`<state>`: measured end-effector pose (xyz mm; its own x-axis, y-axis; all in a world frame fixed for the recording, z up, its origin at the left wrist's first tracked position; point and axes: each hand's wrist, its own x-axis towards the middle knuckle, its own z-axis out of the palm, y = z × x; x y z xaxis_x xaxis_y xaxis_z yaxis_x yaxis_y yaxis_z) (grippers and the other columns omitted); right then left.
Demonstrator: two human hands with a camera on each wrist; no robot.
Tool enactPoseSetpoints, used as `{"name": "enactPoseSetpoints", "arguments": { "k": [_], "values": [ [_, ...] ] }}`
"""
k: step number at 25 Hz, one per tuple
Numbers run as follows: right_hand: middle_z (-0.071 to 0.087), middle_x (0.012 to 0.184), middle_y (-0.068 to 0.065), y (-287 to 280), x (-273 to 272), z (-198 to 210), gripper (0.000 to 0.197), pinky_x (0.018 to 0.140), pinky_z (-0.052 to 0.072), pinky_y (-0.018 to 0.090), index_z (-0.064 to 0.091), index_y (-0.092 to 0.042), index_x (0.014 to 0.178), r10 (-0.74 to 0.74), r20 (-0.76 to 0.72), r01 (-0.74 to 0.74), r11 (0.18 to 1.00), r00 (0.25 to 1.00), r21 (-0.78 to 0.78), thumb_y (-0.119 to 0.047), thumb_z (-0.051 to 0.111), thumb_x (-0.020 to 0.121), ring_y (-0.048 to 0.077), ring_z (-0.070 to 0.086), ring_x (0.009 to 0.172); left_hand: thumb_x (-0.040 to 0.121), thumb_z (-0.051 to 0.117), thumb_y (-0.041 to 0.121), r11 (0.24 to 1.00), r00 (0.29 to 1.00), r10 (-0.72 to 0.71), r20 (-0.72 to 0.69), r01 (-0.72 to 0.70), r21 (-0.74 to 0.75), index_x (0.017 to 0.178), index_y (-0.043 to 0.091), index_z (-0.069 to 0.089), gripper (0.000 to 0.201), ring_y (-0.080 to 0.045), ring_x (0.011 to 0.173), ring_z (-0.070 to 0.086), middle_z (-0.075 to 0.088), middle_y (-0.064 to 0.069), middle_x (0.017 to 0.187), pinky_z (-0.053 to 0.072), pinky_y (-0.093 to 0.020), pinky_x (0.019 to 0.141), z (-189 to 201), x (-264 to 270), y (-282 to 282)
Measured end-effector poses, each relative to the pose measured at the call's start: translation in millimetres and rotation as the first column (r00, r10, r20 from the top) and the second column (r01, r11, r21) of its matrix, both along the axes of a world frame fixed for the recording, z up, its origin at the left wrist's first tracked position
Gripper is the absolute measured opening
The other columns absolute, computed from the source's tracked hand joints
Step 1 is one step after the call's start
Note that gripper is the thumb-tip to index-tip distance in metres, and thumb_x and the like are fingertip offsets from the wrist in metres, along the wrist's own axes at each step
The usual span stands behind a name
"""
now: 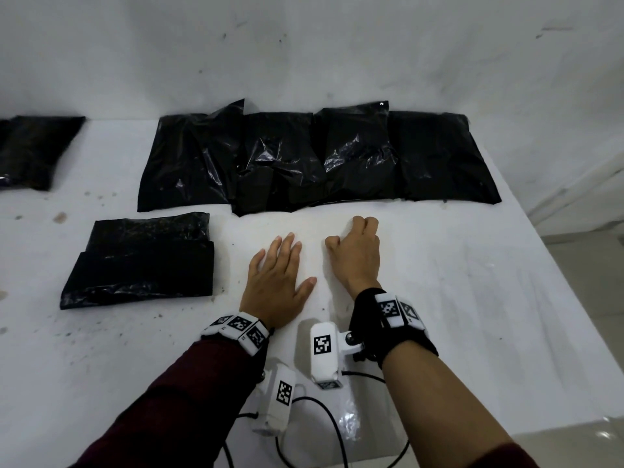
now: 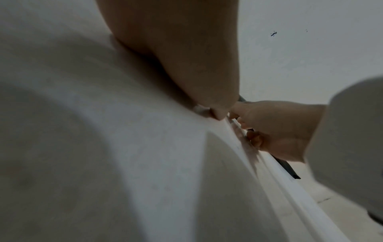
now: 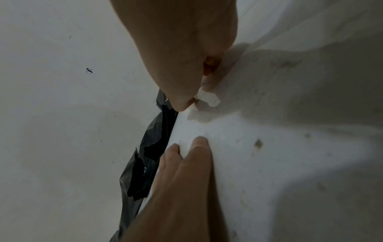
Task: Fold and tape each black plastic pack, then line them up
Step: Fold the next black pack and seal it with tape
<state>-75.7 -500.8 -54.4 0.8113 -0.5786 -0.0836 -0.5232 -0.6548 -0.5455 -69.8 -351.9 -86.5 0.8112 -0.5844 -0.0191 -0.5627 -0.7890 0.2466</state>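
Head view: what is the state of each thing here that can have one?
Left hand: flat on the table, fingers straight.
Right hand: fingers curled at a small white scrap; hold unclear.
Near pack: folded over, lying flat.
Back packs: lying overlapped in a row.

Pack point(image 1: 32, 152) left of the back row point(image 1: 317, 160): cut off by the frame edge. Right hand point(image 1: 354, 253): curled fingertips hidden; any contents cannot be told.
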Motion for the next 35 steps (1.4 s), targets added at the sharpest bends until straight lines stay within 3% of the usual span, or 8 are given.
{"name": "enactPoseSetpoints", "arguments": {
  "k": [5, 9, 14, 19, 23, 28, 35],
  "values": [
    [0.042, 0.128, 0.01, 6.4, -7.0, -5.2, 0.029, 0.073, 0.038, 0.031, 0.05, -0.003, 0.116, 0.046, -0.001, -0.046, 0.99, 0.999, -0.136, -0.02, 0.043, 0.094, 0.028, 0.045, 0.102, 0.087, 0.023, 0.053, 1.0, 1.0, 0.002, 0.022, -0.002, 0.014, 0.137, 0.006, 0.042, 0.071, -0.029, 0.135, 0.035, 0.037, -0.012, 0.147, 0.029, -0.046, 0.106, -1.3, -0.3, -0.2],
    [0.043, 0.127, 0.01, 6.3, -4.5, -5.4, 0.028, 0.074, 0.039, 0.032, 0.049, -0.003, 0.118, 0.041, -0.003, -0.041, 0.988, 0.999, -0.149, -0.018, 0.04, 0.095, 0.027, 0.047, 0.101, 0.088, 0.026, 0.051, 1.0, 0.999, -0.003, 0.039, 0.002, 0.022, 0.134, 0.005, 0.046, 0.068, -0.031, 0.131, 0.041, 0.042, -0.013, 0.144, 0.034, -0.048, 0.103, -1.6, -0.1, -0.1],
    [0.04, 0.13, 0.012, 2.5, 0.3, -3.3, 0.028, 0.078, 0.039, 0.03, 0.047, -0.002, 0.122, 0.017, -0.008, -0.018, 0.991, 1.0, -0.133, -0.016, 0.034, 0.101, 0.028, 0.051, 0.103, 0.088, 0.024, 0.052, 1.0, 1.0, -0.007, 0.023, 0.007, 0.014, 0.138, 0.006, 0.041, 0.07, -0.03, 0.135, 0.035, 0.036, -0.012, 0.148, 0.029, -0.047, 0.106, -2.0, -0.5, 0.4],
    [0.04, 0.129, 0.015, -4.7, 8.5, 3.9, 0.026, 0.067, 0.036, 0.031, 0.048, 0.002, 0.117, 0.007, -0.094, -0.017, 0.994, 0.996, -0.109, -0.004, 0.033, 0.097, 0.032, 0.057, 0.094, 0.088, 0.02, 0.053, 1.0, 1.0, -0.002, 0.022, 0.002, 0.019, 0.141, 0.007, 0.036, 0.072, -0.028, 0.139, 0.028, 0.03, -0.011, 0.151, 0.023, -0.045, 0.109, -1.0, -0.7, 0.2],
    [0.041, 0.13, 0.016, -12.7, 14.0, 10.6, 0.028, 0.065, 0.038, 0.03, 0.046, 0.004, 0.12, 0.033, -0.214, -0.06, 0.991, 0.976, -0.123, 0.002, 0.037, 0.093, 0.032, 0.061, 0.092, 0.087, 0.016, 0.055, 1.0, 1.0, -0.002, 0.018, 0.002, 0.002, 0.144, 0.008, 0.03, 0.075, -0.027, 0.142, 0.021, 0.023, -0.009, 0.154, 0.016, -0.043, 0.112, -1.7, -0.3, 0.5],
    [0.041, 0.13, 0.018, -9.9, 12.0, 10.6, 0.031, 0.067, 0.042, 0.031, 0.042, 0.005, 0.121, 0.116, -0.327, -0.205, 0.946, 0.938, -0.25, 0.006, 0.034, 0.091, 0.031, 0.061, 0.095, 0.088, 0.024, 0.052, 1.0, 0.999, 0.009, 0.031, -0.009, 0.009, 0.139, 0.006, 0.04, 0.07, -0.029, 0.137, 0.033, 0.034, -0.011, 0.149, 0.026, -0.046, 0.108, -1.4, -1.6, 0.0],
    [0.041, 0.131, 0.016, -14.1, 7.2, 6.7, 0.028, 0.068, 0.044, 0.033, 0.045, 0.003, 0.119, 0.113, -0.238, -0.167, 0.961, 0.965, -0.221, 0.005, 0.035, 0.093, 0.032, 0.062, 0.09, 0.088, 0.024, 0.052, 1.0, 0.999, 0.005, 0.041, -0.006, 0.02, 0.139, 0.006, 0.04, 0.07, -0.029, 0.136, 0.034, 0.035, -0.011, 0.149, 0.027, -0.046, 0.107, -2.3, -1.4, 0.2]
  ]
}}
